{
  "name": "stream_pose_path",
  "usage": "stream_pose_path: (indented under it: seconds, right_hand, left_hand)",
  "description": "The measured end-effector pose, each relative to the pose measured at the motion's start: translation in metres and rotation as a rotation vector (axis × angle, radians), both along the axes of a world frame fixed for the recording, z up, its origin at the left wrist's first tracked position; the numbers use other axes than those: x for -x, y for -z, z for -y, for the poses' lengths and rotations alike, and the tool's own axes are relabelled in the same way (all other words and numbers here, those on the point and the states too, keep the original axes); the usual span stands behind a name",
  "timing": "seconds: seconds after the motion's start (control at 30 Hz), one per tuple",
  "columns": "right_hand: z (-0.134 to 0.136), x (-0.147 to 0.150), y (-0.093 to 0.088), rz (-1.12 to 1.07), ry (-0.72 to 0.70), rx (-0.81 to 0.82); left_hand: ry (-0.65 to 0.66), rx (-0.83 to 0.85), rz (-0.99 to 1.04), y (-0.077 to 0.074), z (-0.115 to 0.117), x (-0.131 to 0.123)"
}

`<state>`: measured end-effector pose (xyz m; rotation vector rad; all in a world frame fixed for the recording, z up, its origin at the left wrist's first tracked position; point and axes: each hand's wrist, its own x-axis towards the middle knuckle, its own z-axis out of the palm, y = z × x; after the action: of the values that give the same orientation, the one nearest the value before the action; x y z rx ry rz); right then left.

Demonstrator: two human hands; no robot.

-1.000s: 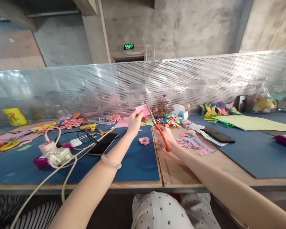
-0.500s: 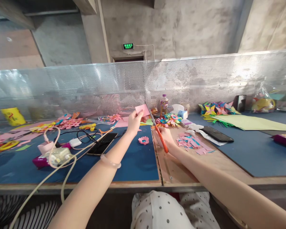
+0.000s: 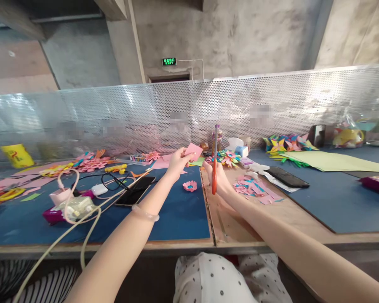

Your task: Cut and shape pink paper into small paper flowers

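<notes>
– Gripping what?
– Pinching pink paper [image 3: 193,151] above table [image 3: 232,225] in left hand [image 3: 177,163], clutching orange-handled scissors [image 3: 214,181] in right hand [image 3: 222,176], apart from paper.
– Seeing what else?
– Seeing pink flower [image 3: 190,186] on blue mat [image 3: 183,219], paper scraps [image 3: 255,188] beside right forearm.

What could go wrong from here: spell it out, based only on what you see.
A slip of the scissors in the right hand might nick the left hand, which holds pink paper close by. The paper flower lies between the left arm and the right arm, and could be crushed by a lowered wrist. Loose paper scraps beside the right arm might get swept aside.
</notes>
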<state>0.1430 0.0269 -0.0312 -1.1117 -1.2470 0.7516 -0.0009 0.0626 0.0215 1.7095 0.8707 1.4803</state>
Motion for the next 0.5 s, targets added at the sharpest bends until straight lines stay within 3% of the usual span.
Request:
stream_pose_path:
  seconds: [0.27,0.37,0.5]
  right_hand:
    - [-0.016,-0.018,0.000,-0.034,0.095,0.047]
    - [-0.019,-0.031,-0.003,0.206,0.174,0.046]
    - [-0.020,-0.043,-0.011,0.726,0.318,0.071]
  left_hand:
    - [0.049,0.081,0.009,0.006,-0.015,0.010]
    - [0.017,0.117,-0.064,0.009,-0.019,0.012]
    - [-0.055,0.158,-0.153,0.008,-0.020,0.017]
